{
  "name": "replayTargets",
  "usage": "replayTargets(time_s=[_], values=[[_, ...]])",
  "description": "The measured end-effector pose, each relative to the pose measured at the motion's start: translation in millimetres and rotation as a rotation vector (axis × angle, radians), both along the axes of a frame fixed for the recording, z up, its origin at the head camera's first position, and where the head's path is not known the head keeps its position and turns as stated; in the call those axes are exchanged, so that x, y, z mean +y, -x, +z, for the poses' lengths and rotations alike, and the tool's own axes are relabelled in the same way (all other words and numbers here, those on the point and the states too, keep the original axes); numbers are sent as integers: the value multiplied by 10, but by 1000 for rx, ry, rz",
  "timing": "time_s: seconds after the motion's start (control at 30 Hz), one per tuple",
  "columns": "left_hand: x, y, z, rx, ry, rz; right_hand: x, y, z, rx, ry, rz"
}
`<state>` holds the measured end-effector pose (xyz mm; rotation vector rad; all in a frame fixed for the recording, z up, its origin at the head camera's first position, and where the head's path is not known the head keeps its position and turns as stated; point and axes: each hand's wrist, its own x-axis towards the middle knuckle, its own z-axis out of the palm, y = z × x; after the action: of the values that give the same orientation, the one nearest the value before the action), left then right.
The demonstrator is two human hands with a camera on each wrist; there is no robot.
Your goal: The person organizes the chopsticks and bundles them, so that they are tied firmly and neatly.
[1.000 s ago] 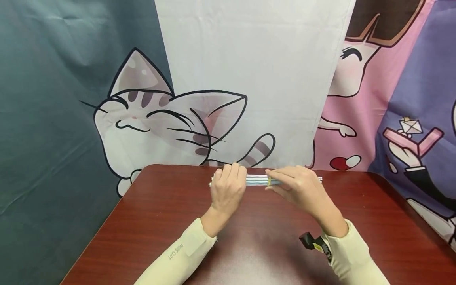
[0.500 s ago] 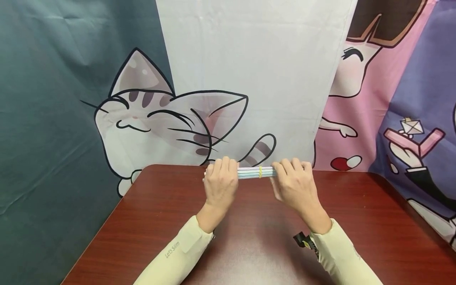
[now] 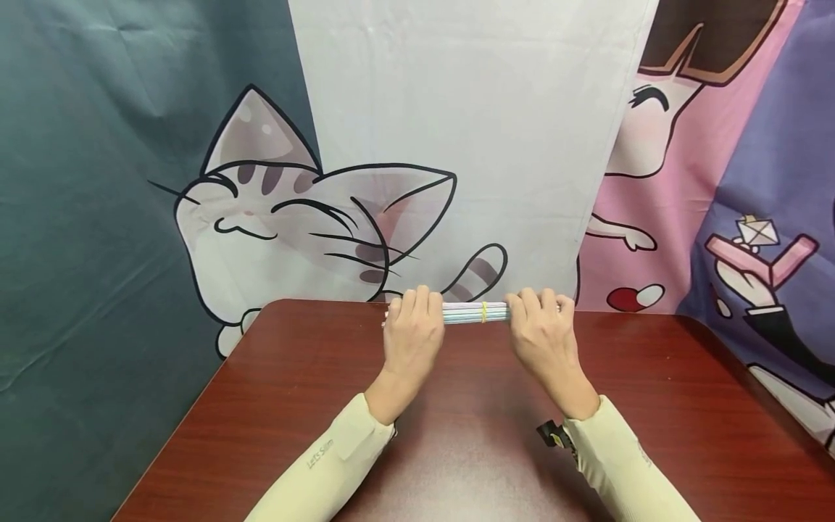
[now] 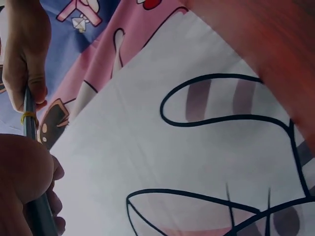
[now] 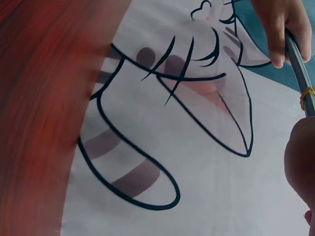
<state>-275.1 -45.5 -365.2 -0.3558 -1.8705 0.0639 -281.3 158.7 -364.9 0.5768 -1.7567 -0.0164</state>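
A slim bundle of pale pink, white and blue sticks [image 3: 463,314] is held level above the far part of the table. A yellow rubber band [image 3: 485,312] circles it between the hands. The left hand [image 3: 412,330] grips the left part, knuckles up, with short stick ends poking out past it. On the right part the right hand [image 3: 546,333] curls its fingers over the bundle. Seen from the left wrist, the bundle [image 4: 30,129] runs through both hands. In the right wrist view the band [image 5: 307,96] sits close to the near hand [image 5: 300,157].
A reddish-brown wooden table [image 3: 470,435] spreads beneath the arms. Behind its far edge hangs a cloth backdrop [image 3: 509,130] with a printed cat and other cartoon figures. A small black device [image 3: 553,435] is strapped at the right wrist.
The right hand has gone from extended fingers around the bundle to a curled grip over it. Both hands have raised the bundle slightly; it shifted left, then a little back right.
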Motion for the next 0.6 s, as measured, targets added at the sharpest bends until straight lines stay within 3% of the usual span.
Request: replayTargets(time_s=[0.23,0.37,0.5,0.6], values=[[-29,104,-122,-159,84,-77,141,77,-71,-104,-35,-13],[-144,190,-134,-202,153,-174,274,91,-61,-234,-40,73],[-292,257,-88,-241,140,-336,407,90,4,-359,-13,203],[-385,301,-55,-324,42,-552,484,79,74,-447,21,264]])
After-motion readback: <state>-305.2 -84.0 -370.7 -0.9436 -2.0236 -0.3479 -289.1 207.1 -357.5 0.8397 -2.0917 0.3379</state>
